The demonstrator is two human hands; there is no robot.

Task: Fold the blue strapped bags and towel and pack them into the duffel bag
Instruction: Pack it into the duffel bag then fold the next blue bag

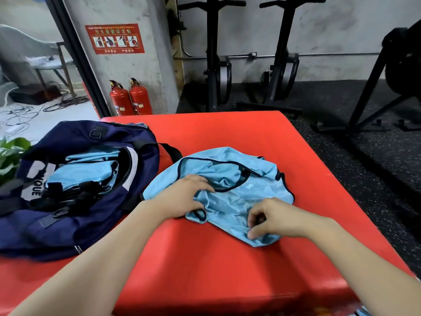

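Head view. Light blue mesh bag (230, 190) with dark piping, crumpled, mid-mat on red mat (227, 258), nearer its right edge. One loose; more blue fabric packed in open navy duffel bag (79, 179) at left edge. Left hand (184, 195) gripping bag's near-left fold, fingers curled. Right hand (266, 220) pinching near-right edge. Two red extinguishers (129, 99) beyond far edge.

A gym. Speckled black rubber flooring (341, 156) beyond the fingers; two black upright exercise machines (216, 65) against the bare concrete wall (330, 30); red padded mat (227, 258) under the fingers. Fire extinguishers (129, 99) far left.
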